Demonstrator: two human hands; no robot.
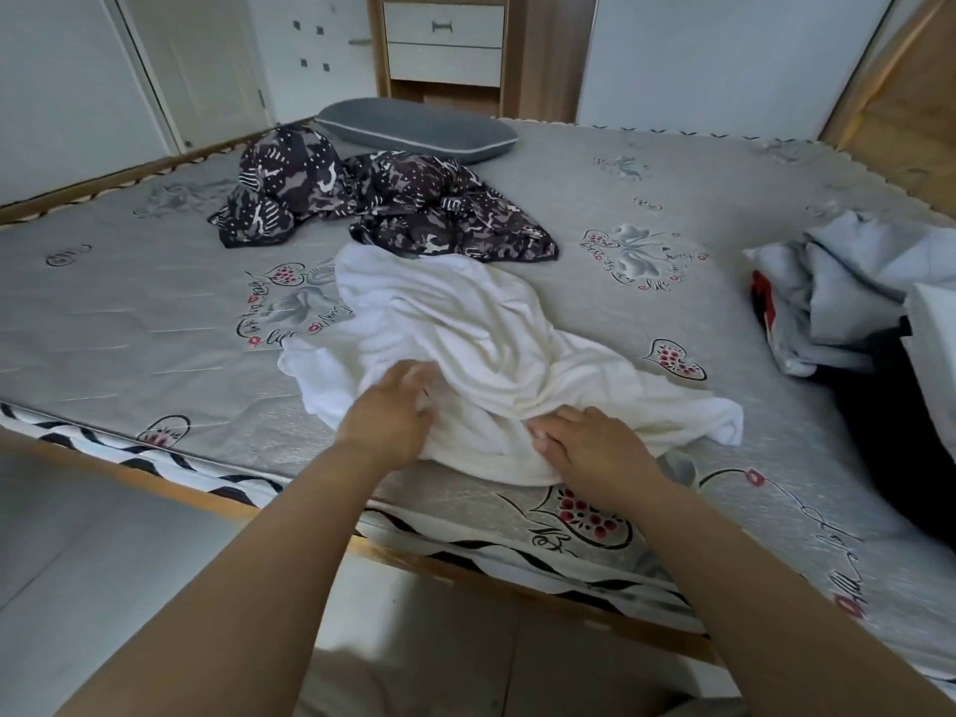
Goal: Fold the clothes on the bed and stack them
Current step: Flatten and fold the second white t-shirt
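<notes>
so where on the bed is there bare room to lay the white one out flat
Bare mattress lies left of the white garment, below the patterned clothes. Another free patch sits between the white garment and the grey pile at the right edge. The middle is crowded: the patterned clothes overlap the garment's far edge.

Head-worn wide view, forward and down over the bed [155, 313] (close, near edge).
</notes>
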